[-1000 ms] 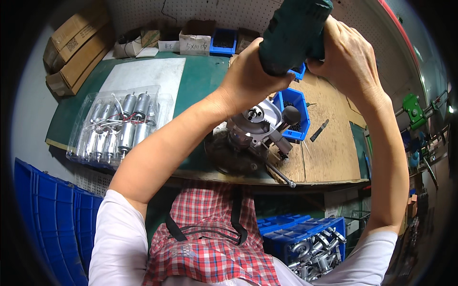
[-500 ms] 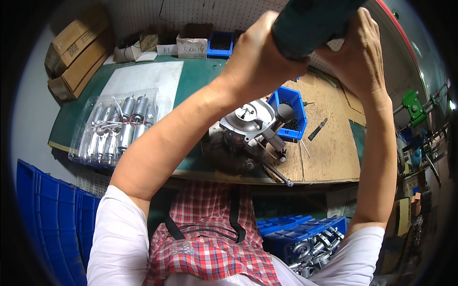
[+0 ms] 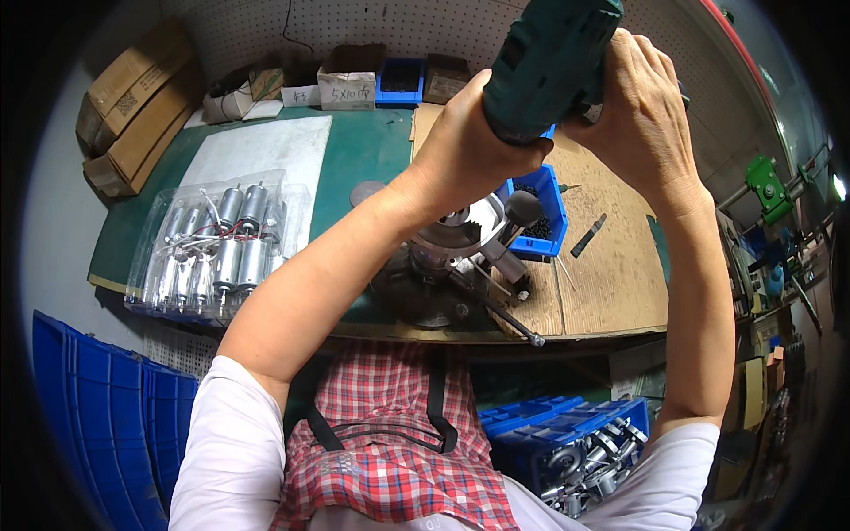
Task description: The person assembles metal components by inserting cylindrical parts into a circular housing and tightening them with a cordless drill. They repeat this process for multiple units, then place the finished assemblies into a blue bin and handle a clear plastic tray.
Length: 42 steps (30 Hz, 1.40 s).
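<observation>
High in front of me, over the bench, I hold a dark green power drill (image 3: pixel 549 66). My left hand (image 3: pixel 462 149) is closed around the body's lower end, thumb across it. My right hand (image 3: pixel 639 119) wraps the drill's right side, where its fingers grip what looks like the handle. Below the drill stands a grey metal housing (image 3: pixel 443 237) on a dark round fixture (image 3: pixel 416 296), partly hidden by my left forearm. A dark round cap (image 3: pixel 522 208) sits on the housing's right. The drill's tip is hidden.
A blue bin (image 3: pixel 560 212) with small black parts stands right of the housing. On the cardboard sheet (image 3: pixel 620 274) lies a dark slim tool (image 3: pixel 589 236). A clear tray (image 3: pixel 146 274) of motors (image 3: pixel 227 261) is at left. A blue crate (image 3: pixel 522 442) with metal parts stands below right.
The drill and both hands have come down and slightly left. More of the drill's upper body is in view. Both hands keep their hold.
</observation>
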{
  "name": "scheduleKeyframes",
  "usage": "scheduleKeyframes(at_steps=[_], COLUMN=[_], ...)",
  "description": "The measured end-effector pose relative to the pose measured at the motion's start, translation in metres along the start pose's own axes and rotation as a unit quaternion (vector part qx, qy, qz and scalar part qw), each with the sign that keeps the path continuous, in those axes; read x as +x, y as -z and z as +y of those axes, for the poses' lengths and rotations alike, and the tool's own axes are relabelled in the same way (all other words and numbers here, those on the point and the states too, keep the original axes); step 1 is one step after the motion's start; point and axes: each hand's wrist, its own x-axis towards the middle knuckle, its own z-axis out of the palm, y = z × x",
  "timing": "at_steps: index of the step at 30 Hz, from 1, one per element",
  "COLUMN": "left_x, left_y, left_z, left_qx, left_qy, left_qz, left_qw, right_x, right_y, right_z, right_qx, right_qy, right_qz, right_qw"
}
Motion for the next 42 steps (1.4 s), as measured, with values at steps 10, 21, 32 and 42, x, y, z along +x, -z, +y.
scheduleKeyframes(at_steps=[10,21,32,42], left_x=[-0.01,-0.006,-0.004,-0.005], left_y=[0.005,0.013,0.004,0.003], left_z=[0.007,0.015,0.001,0.005], left_qx=[0.044,0.042,0.017,0.021], left_qy=[-0.017,0.055,0.026,0.04], left_qz=[0.014,-0.046,-0.016,-0.02], left_qw=[0.999,0.997,0.999,0.999], right_x=[-0.001,0.006,-0.002,-0.004], right_y=[0.024,0.023,0.003,0.007], right_z=[-0.021,-0.012,-0.004,-0.008], right_qx=[-0.016,-0.032,-0.043,-0.014], right_qy=[0.013,0.027,-0.005,-0.033], right_qz=[0.016,-0.026,-0.012,-0.038], right_qw=[1.0,0.999,0.999,0.999])
